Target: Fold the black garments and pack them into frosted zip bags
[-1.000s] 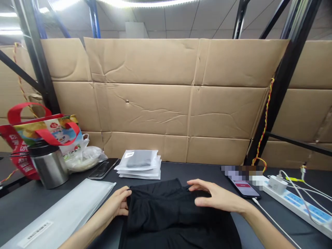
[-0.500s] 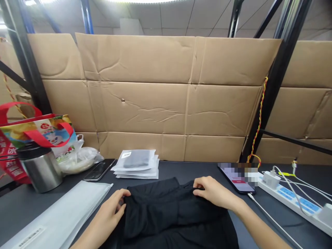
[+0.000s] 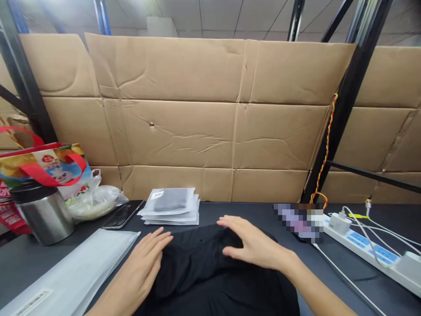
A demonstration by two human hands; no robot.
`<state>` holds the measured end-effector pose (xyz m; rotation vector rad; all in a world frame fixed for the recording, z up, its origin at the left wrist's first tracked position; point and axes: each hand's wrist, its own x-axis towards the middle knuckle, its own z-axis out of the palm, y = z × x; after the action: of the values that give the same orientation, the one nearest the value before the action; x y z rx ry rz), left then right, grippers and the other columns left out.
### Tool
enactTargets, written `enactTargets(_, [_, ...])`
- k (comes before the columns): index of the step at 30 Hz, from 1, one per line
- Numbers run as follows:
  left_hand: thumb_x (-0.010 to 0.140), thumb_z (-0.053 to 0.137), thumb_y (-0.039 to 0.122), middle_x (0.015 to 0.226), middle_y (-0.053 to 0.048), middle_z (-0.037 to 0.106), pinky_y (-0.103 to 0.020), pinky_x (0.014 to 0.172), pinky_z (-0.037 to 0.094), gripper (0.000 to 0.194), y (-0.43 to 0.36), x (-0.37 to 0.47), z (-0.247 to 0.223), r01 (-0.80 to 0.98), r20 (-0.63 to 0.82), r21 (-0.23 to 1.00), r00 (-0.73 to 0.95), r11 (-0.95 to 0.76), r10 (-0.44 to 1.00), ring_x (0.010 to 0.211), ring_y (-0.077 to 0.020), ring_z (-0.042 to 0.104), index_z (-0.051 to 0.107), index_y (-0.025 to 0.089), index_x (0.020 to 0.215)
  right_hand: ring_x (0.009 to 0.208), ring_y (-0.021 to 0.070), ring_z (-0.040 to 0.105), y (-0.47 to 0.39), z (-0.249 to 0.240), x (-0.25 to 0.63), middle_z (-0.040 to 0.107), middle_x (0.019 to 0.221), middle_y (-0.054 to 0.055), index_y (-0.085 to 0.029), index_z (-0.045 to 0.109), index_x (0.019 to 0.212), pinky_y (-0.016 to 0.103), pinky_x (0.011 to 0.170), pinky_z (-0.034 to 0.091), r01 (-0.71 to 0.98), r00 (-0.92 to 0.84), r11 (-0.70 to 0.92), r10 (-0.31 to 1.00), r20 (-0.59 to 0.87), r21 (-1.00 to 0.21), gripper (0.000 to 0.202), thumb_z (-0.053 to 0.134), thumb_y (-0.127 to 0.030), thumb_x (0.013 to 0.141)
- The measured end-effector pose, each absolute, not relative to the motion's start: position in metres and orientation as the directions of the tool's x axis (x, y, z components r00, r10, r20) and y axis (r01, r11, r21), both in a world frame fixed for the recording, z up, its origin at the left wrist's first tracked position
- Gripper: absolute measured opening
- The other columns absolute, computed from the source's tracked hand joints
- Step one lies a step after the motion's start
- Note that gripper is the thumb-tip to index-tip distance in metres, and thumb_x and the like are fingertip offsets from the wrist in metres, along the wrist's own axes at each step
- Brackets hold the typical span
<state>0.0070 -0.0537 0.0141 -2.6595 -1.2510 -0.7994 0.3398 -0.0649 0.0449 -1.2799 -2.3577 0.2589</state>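
Note:
A black garment (image 3: 213, 276) lies on the dark table in front of me, its surface wrinkled and its near end cut off by the bottom of the view. Flat over its left edge rests my left hand (image 3: 144, 259), fingers stretched out and close together. On the upper right part of the cloth is my right hand (image 3: 250, 243), with thumb and fingers spread apart and nothing gripped. Whether its fingertips press on the fabric I cannot tell. Beyond the garment sits a small stack of frosted plastic packets (image 3: 171, 204), the top one with a white label.
Large frosted bags (image 3: 72, 272) lie at left, near a steel cup (image 3: 44, 217), a colourful bag (image 3: 62, 171), a clear plastic bag (image 3: 95, 204) and a phone (image 3: 121, 215). At right are a pixelated phone (image 3: 297, 224), a power strip (image 3: 365, 248) and cables. Cardboard (image 3: 184, 123) stands behind.
Both hands have let go of the garment's upper edge and opened. The right hand has moved left over the cloth, and the left hand now lies flatter on it.

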Motion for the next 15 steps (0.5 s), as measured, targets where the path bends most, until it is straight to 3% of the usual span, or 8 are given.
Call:
enactTargets(3, [0.099, 0.038, 0.025, 0.149, 0.004, 0.039, -0.049, 0.113, 0.024, 0.048, -0.058, 0.026, 0.017, 0.651, 0.328, 0.096, 0.693, -0.753, 0.642, 0.138, -0.0249, 0.030, 0.030, 0.037, 0.145, 0.139, 0.0228, 0.026, -0.075, 0.037, 0.322, 0.036, 0.149, 0.007, -0.021, 0.036, 0.143, 0.040, 0.116, 0.017, 0.699, -0.632, 0.649, 0.757, 0.164, -0.301, 0.073, 0.059, -0.020, 0.073])
enactTargets(8, [0.097, 0.046, 0.035, 0.151, 0.004, 0.031, -0.052, 0.109, 0.031, 0.054, -0.062, 0.009, -0.002, 0.657, 0.231, 0.116, 0.711, -0.745, 0.664, 0.137, -0.0287, 0.030, 0.023, 0.042, 0.145, 0.136, 0.0214, 0.034, -0.069, 0.017, 0.336, 0.040, 0.147, 0.009, -0.016, 0.039, 0.142, 0.042, 0.115, 0.020, 0.814, -0.542, 0.558, 0.829, 0.136, -0.163, 0.079, 0.045, 0.001, 0.065])
enactTargets(11, [0.097, 0.047, 0.033, 0.151, 0.005, 0.031, -0.051, 0.109, 0.030, 0.053, -0.063, -0.006, 0.001, 0.660, 0.198, 0.155, 0.708, -0.735, 0.677, 0.137, -0.0285, 0.031, 0.026, 0.042, 0.144, 0.132, 0.0210, 0.041, -0.065, 0.014, 0.360, 0.049, 0.141, 0.009, -0.017, 0.045, 0.138, 0.042, 0.114, 0.023, 0.881, -0.445, 0.461, 0.884, 0.145, -0.105, 0.079, 0.037, 0.007, 0.064])
enactTargets(15, [0.099, 0.040, 0.030, 0.142, 0.003, 0.048, -0.054, 0.113, 0.020, 0.038, -0.061, 0.023, 0.032, 0.669, 0.178, 0.165, 0.703, -0.725, 0.689, 0.137, -0.0260, 0.032, 0.047, 0.037, 0.136, 0.132, 0.0205, 0.041, -0.064, 0.008, 0.379, 0.051, 0.139, 0.007, -0.017, 0.049, 0.136, 0.041, 0.113, 0.027, 0.901, -0.379, 0.405, 0.909, 0.172, -0.154, 0.085, 0.035, 0.010, 0.056])
